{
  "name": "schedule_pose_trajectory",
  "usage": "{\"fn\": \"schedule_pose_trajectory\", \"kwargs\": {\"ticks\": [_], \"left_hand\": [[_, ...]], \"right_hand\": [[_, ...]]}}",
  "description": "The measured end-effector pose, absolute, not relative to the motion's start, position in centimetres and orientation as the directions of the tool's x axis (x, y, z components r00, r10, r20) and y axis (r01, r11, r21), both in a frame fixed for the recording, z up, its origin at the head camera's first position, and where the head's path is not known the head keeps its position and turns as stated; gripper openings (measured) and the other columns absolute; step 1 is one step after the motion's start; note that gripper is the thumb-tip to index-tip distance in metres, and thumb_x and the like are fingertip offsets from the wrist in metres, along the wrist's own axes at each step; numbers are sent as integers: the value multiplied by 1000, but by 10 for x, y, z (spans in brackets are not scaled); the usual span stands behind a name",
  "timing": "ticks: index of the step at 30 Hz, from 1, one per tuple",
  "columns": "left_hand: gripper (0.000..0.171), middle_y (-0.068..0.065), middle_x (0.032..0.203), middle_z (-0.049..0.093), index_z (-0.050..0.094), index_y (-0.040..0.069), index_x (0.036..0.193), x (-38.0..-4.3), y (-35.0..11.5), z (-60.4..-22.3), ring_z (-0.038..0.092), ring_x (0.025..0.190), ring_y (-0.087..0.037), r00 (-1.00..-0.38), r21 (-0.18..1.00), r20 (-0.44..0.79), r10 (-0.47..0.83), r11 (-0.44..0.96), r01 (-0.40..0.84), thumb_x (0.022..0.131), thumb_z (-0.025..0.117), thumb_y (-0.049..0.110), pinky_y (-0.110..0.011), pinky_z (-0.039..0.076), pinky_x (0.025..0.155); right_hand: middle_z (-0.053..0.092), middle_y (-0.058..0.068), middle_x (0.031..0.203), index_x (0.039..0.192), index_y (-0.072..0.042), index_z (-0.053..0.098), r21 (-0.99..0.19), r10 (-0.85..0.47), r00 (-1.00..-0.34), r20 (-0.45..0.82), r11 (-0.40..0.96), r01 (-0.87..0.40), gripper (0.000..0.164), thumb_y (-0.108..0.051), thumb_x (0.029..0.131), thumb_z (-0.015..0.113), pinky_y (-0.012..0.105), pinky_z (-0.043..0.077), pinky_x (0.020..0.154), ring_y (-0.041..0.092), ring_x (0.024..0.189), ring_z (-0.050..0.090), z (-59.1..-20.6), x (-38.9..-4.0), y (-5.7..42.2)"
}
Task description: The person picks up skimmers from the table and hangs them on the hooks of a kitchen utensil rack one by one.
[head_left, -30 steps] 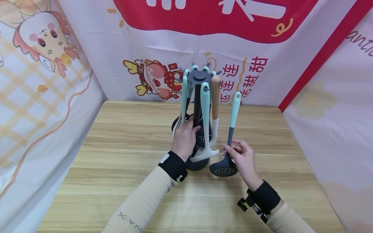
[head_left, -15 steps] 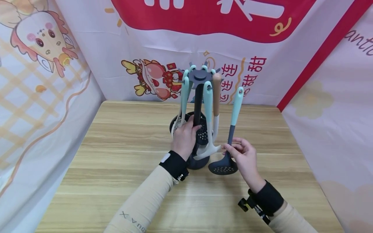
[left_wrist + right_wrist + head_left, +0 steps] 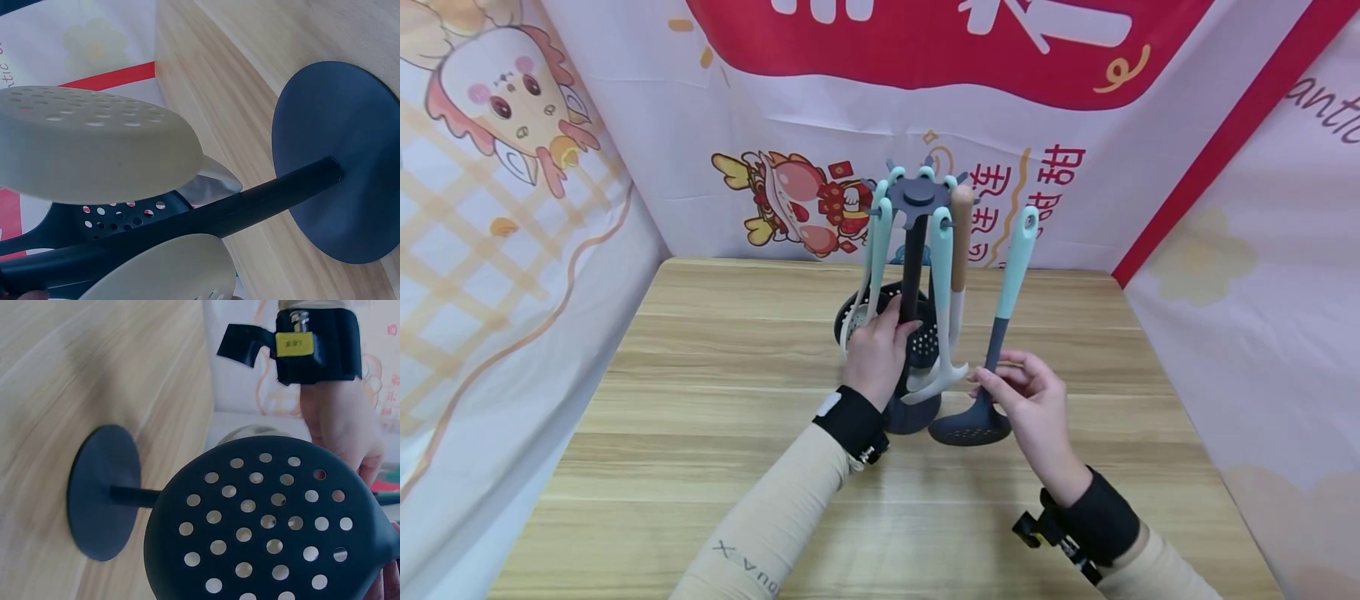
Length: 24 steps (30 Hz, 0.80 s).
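A dark utensil stand (image 3: 917,196) with a round base (image 3: 340,162) stands on the table, several utensils with mint handles hanging from its top. My left hand (image 3: 876,354) grips the stand's post (image 3: 275,195). To the right of the stand, my right hand (image 3: 1033,404) pinches the lower shaft of a skimmer (image 3: 996,354) with a mint handle and dark perforated bowl (image 3: 262,519). That skimmer is held nearly upright, apart from the stand, its handle top leaning right. Nearest to it on the stand hang a white-headed utensil (image 3: 942,283) and one with a wooden handle (image 3: 960,242).
The wooden table (image 3: 715,417) has a back edge against a printed cloth (image 3: 812,108). Cloth walls also rise at the left and right sides. Pale perforated utensil heads (image 3: 94,150) hang close around the post in the left wrist view.
My right hand has raised the skimmer slightly, its handle top tilting further right. The stand has turned a little with its hanging utensils, while my left hand stays on the post.
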<state>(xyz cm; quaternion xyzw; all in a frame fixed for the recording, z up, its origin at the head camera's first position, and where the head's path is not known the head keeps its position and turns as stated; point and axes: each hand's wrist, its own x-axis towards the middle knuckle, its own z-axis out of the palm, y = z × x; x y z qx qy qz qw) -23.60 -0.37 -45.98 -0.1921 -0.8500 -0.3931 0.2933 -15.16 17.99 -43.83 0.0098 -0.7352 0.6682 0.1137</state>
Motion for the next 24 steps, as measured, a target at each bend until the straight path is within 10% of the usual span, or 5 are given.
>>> {"fn": "schedule_pose_trajectory", "kwargs": {"ticks": [24], "left_hand": [[34, -16, 99, 75, 65, -1, 119, -239, -1, -462, 74, 86, -29, -741, 525, 667, 78, 655, 543, 92, 70, 19, -40, 60, 73]], "right_hand": [[75, -10, 84, 105, 12, 62, -913, -24, -914, 405, 41, -406, 17, 12, 88, 64, 22, 60, 67, 8, 69, 71, -427, -142, 142]]}}
